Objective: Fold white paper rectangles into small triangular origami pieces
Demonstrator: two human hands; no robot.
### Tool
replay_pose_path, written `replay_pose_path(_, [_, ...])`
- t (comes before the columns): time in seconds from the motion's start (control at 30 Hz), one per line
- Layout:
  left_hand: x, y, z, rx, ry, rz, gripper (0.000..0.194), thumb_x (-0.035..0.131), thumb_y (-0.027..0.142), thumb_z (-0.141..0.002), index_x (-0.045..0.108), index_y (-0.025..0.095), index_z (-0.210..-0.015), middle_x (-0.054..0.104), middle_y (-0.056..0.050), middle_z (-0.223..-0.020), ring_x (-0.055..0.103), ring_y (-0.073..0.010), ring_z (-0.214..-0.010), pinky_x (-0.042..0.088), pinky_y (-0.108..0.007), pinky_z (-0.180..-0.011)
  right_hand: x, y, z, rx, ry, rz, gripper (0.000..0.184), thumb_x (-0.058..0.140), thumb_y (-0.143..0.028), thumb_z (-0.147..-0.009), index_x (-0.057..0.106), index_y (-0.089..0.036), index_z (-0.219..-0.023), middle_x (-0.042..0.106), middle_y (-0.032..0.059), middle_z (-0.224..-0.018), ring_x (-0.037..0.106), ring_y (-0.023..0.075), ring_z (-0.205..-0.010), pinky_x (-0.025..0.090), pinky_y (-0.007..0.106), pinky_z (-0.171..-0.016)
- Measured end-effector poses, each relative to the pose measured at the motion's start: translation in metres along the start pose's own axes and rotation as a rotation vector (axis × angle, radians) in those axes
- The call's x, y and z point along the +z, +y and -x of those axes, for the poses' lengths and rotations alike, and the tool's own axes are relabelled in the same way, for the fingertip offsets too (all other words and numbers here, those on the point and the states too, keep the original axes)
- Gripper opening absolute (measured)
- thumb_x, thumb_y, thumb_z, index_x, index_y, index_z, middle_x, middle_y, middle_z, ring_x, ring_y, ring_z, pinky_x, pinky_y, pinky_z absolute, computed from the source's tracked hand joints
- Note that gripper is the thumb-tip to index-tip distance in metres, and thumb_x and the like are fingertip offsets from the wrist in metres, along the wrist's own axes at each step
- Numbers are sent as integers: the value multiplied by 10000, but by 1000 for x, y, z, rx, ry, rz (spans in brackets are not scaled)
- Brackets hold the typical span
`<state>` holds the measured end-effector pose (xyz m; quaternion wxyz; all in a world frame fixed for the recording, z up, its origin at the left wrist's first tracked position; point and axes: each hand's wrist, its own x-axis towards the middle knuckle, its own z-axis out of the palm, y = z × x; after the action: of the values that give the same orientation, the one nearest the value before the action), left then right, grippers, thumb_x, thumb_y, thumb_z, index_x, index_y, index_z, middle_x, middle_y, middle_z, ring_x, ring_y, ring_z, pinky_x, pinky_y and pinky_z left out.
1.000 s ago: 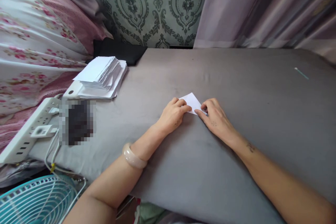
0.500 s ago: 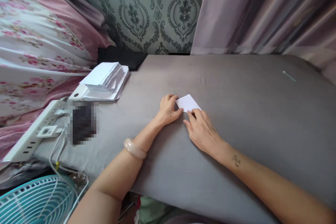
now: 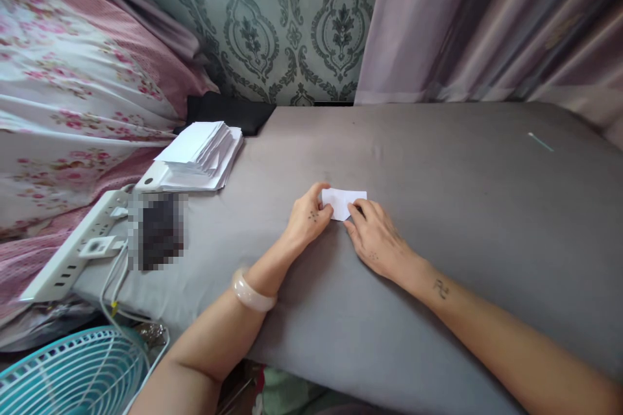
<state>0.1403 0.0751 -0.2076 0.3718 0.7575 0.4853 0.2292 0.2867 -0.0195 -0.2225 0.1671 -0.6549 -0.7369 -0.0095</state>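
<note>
The folded white paper lies on the grey tabletop, directly in front of the person, between the two hands. Its far edge is nearly straight, while its near side narrows toward the left hand's thumb and the right hand's fingertips.

The left hand is partly curled around the left end of the paper, with the index finger near the far corner and the thumb pressed at the near side; I judge that it has a light hold there. The right hand is half closed, its fingertips touching the near right part of the paper. Whether it truly pinches this part or only presses on it, I cannot tell from here.

Such a paper should be very light, and thin enough to bend easily, though probably a little stiffer where the layers lie double. I think it can slide on the cover if nobody presses it, and a hard pull could crease or tear it. The best places to take hold are the two short ends, between thumb and fingertip, with flat, gentle pressure along the folded edge.
</note>
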Motion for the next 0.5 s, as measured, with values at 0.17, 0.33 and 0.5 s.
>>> replay_pose_path(0.17, [1, -1, 9, -76, -150, 5, 277, 520, 215, -753, 716, 167, -943, 515, 33, -571, 468, -98, -544, 361, -217, -558, -3, 8, -6, -55, -23, -53, 339, 393, -242, -972, 563, -81, -1217, 575, 161, -1177, 521, 275, -1093, 456, 408, -957])
replay_pose_path(0.33, [-6, 7, 13, -64, -254, -14, 336, 552, 249, -746, 699, 120, -1019, 628, -25, -724, 532, -118, -621, 409, -226, -585, -12, 12, -9, -99, -64, -34, 298, 365, -225, -978, 581, -133, -1163, 589, 130, -1129, 551, 250, -1038, 470, 389, -920])
replay_pose_path(0.5, [-16, 11, 19, 47, -395, -107, 493, 546, 119, -687, 603, 109, -1176, 621, -32, -820, 542, -119, -645, 461, -242, -625, -15, 10, -7, -124, -81, 52, 299, 362, -231, -976, 581, -155, -1164, 590, 134, -1126, 570, 250, -1006, 488, 383, -859])
